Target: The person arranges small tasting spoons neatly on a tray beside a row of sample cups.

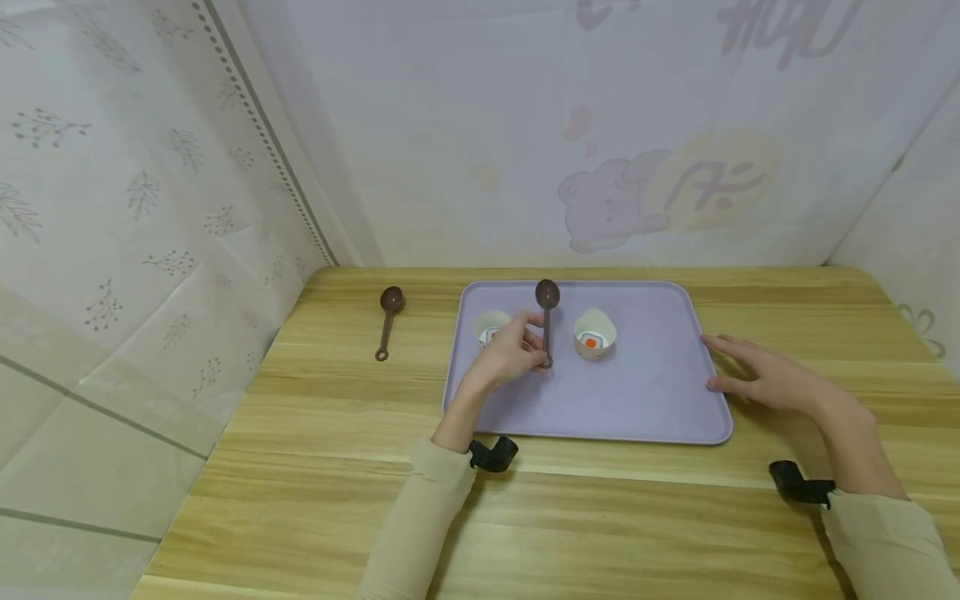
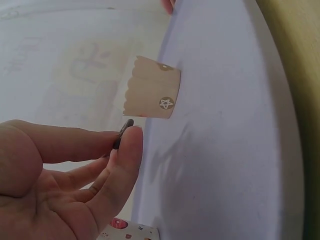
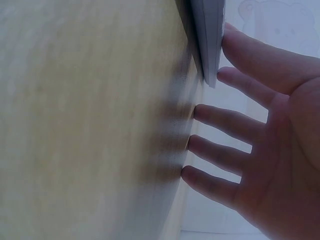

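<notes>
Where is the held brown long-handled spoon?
Head view: the left hand pinches the spoon over the lilac rectangular tray, just left of the right-hand pale paper cup.

Place: a small screened-in nook, homely in look; whether home or studio, I cannot tell.
Back cloth (image 1: 420,125): pale hanging sheet, printed with a pink bear (image 1: 603,208) and lettering.
Left cloth (image 1: 142,242): white, with grey sprigs and dark border lines.
Right cloth (image 1: 918,242): another pale sheet, enclosing that side.
Worktop (image 1: 300,500): wood-grained, far corners rounded.
</notes>
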A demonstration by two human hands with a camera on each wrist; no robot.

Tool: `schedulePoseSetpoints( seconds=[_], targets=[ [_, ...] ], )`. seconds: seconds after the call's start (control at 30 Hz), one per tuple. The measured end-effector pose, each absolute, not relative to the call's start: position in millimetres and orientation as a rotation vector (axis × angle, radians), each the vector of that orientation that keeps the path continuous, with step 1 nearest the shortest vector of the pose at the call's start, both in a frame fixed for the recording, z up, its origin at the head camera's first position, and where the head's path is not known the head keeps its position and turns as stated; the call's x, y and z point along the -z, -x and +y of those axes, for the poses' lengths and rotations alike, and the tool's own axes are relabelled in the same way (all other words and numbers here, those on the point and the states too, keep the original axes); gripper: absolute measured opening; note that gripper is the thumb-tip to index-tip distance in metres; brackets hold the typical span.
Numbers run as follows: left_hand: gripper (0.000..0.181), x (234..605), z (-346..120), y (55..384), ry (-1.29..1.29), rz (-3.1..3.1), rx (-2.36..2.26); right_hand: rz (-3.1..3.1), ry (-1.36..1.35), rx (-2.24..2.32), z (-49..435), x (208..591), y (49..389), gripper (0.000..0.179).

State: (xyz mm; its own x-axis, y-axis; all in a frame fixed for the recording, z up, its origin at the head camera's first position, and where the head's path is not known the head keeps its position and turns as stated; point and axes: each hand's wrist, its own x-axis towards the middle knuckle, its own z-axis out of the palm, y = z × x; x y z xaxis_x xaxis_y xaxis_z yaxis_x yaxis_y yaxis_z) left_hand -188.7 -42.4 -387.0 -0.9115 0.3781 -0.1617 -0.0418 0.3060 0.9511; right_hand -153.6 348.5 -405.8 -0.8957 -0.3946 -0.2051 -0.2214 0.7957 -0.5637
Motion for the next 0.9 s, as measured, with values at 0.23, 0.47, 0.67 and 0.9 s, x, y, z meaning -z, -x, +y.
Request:
schedulePoseSetpoints(
  seconds=[0.23, 0.47, 0.67, 0.9],
  targets=[
    [0.046, 391, -43, 189, -0.289, 2.227, -1.594, 2.667, 0.469, 0.783, 348, 406, 153, 0.080],
    [0.047, 393, -43, 190, -0.291, 2.225, -1.564, 2.680, 0.480, 0.776, 349, 406, 154, 0.079],
    [0.048, 396, -43, 192, -0.281, 2.262, -1.503, 2.677, 0.479, 0.782, 350, 406, 154, 0.080],
    [0.049, 398, -42, 191, -0.274, 2.289, -1.467, 2.676, 0.475, 0.776, 350, 406, 154, 0.080]
  ],
)
